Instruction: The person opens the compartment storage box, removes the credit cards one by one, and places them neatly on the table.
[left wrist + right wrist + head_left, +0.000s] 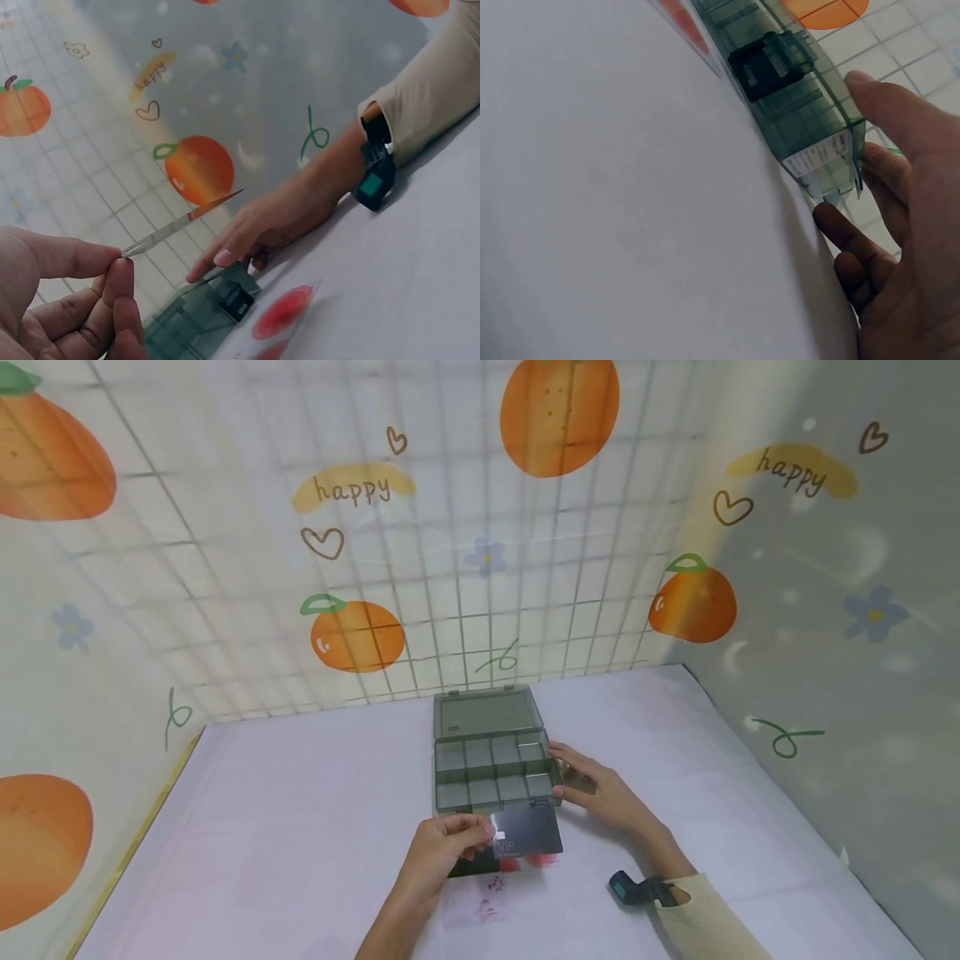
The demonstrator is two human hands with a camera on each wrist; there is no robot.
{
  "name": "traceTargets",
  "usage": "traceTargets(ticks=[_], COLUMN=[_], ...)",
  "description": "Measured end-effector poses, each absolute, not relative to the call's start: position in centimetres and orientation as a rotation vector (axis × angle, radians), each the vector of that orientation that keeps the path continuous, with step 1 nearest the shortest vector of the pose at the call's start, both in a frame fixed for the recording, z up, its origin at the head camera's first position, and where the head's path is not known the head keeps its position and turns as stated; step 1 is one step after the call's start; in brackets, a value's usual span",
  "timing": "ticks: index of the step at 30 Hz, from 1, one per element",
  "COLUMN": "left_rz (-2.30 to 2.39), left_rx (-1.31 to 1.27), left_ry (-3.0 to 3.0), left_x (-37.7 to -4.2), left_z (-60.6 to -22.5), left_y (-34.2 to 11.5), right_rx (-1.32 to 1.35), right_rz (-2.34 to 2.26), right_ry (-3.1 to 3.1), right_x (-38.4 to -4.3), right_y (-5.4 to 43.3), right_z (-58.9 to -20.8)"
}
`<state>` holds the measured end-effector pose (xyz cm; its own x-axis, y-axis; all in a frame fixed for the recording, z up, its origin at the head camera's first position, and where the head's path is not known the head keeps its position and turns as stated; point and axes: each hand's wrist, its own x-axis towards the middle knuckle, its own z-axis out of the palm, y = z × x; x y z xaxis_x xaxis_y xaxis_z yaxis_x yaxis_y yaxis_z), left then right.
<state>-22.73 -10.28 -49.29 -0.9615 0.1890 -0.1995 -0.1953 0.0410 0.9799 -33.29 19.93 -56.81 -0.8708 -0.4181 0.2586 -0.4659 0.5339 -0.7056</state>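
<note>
My left hand [442, 850] pinches a dark card [528, 829] marked VIP between thumb and fingers. It holds the card just in front of a green see-through compartment box [480, 768]. In the left wrist view the card [180, 225] shows nearly edge-on, raised above the table. The box stands on the table with its lid [487, 714] laid back and several compartments facing up. At its right end my right hand [607, 789] touches the side, thumb near the front corner and fingers farther back. In the right wrist view a dark latch [769, 67] shows on the box.
Below the held card lie a black item [480, 862], a piece with red round shapes [542, 860] and a pale pink printed card [480, 902]. The white table [315, 827] meets printed curtains [225, 635] at its back and sides.
</note>
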Motion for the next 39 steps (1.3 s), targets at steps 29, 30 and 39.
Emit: traceTargets(ticks=[29, 30, 39], left_rz=[1.807, 1.792, 1.594], left_rx=[-0.068, -0.058, 0.043], left_ry=[2.308, 2.332, 2.556], left_x=[-19.4, -19.4, -19.1], left_z=[-51.8, -51.9, -52.6], left_y=[-8.1, -8.1, -7.7], right_rx=[0.730, 0.738, 0.734], right_rz=[1.268, 1.266, 1.293], right_ry=[-2.720, -2.714, -2.732], right_x=[-33.3, -33.3, -33.4], right_y=[19.9, 19.9, 20.0], right_z=[-56.7, -56.7, -56.7])
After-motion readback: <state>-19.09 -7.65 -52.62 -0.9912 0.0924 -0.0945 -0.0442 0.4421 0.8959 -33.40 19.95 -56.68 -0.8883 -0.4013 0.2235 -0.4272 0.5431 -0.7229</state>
